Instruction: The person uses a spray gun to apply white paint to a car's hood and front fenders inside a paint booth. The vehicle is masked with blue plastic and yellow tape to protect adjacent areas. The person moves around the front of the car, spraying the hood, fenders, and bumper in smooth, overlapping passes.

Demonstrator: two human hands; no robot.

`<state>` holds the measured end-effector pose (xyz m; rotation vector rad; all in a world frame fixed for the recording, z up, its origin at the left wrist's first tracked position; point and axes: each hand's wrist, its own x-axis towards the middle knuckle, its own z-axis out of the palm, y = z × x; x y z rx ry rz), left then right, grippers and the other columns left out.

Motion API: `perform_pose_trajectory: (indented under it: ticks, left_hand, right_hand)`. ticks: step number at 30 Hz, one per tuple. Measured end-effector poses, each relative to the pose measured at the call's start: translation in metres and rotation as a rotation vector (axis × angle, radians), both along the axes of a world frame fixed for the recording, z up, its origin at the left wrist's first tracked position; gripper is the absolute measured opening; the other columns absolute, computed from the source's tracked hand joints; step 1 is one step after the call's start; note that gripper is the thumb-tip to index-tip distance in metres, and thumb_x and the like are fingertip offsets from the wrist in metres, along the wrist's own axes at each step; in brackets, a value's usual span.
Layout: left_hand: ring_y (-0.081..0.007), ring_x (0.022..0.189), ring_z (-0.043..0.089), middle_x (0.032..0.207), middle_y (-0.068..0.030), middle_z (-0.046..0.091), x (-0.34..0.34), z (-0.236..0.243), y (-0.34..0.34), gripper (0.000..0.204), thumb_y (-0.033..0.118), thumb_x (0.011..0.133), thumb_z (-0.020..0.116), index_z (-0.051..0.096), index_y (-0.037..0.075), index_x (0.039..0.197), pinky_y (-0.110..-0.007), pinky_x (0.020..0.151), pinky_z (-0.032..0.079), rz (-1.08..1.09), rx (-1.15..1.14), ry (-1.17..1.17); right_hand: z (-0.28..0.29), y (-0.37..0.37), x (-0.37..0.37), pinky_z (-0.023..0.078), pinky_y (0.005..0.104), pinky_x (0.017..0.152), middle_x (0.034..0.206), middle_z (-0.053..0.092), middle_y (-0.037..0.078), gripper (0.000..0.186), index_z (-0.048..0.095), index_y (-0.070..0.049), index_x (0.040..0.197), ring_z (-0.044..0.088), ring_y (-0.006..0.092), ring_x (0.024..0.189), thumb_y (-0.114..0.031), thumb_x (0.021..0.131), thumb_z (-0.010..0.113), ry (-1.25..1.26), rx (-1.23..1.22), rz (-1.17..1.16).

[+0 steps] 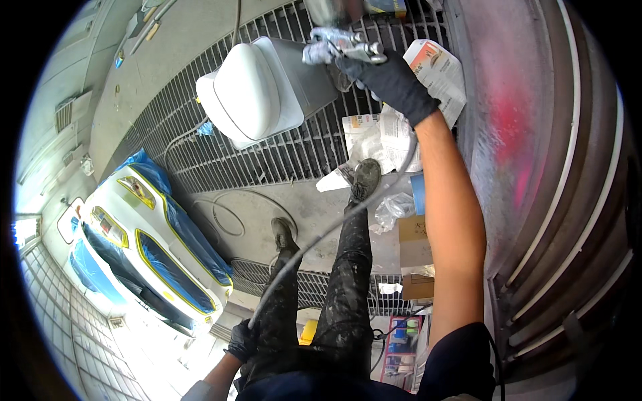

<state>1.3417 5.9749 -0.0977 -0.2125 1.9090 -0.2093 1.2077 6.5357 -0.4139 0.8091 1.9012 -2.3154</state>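
Right grip (394, 84): spray gun (345, 45) was clasped | leftward, near: white cover (244, 90) was seen | left grip (243, 341): hose (328, 230) was clasped

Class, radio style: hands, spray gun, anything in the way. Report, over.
Right hand gripping spray gun. Left hand holding grey hose, which crosses in front of legs. Newspaper lying by right shoe.

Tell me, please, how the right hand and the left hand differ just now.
The right hand grips a metallic spray gun, while the left hand holds a grey hose. The right hand is stretched out far ahead; the left hand is drawn in beside the left thigh. Both wear black gloves.
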Motion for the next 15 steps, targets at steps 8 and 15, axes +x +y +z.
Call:
perform_pose_trajectory:
  ticks: [8, 15]
  left_hand:
    - [-0.0397, 0.074, 0.067, 0.073, -0.0242, 0.066, 0.005, 0.003, -0.007, 0.036, 0.034, 0.091, 0.056, 0.066, -0.001, 0.093, -0.046, 0.064, 0.051, -0.01, -0.062, -0.003]
    - [-0.0223, 0.056, 0.052, 0.059, -0.0139, 0.055, 0.003, 0.015, -0.019, 0.043, 0.04, 0.093, 0.055, 0.061, 0.0, 0.078, -0.042, 0.054, 0.041, 0.106, -0.005, 0.123]
  right_hand:
    - [-0.004, 0.002, 0.016, 0.048, 0.0245, 0.072, 0.096, 0.07, -0.001, 0.032, 0.069, -0.005, 0.113, 0.06, 0.0061, 0.083, -0.026, 0.089, 0.072, -0.037, -0.048, 0.002]
    - [0.048, -0.005, 0.001, 0.049, 0.0272, 0.062, 0.075, 0.066, 0.001, 0.039, 0.071, -0.006, 0.098, 0.06, 0.0104, 0.067, -0.04, 0.081, 0.077, -0.031, -0.12, -0.13]
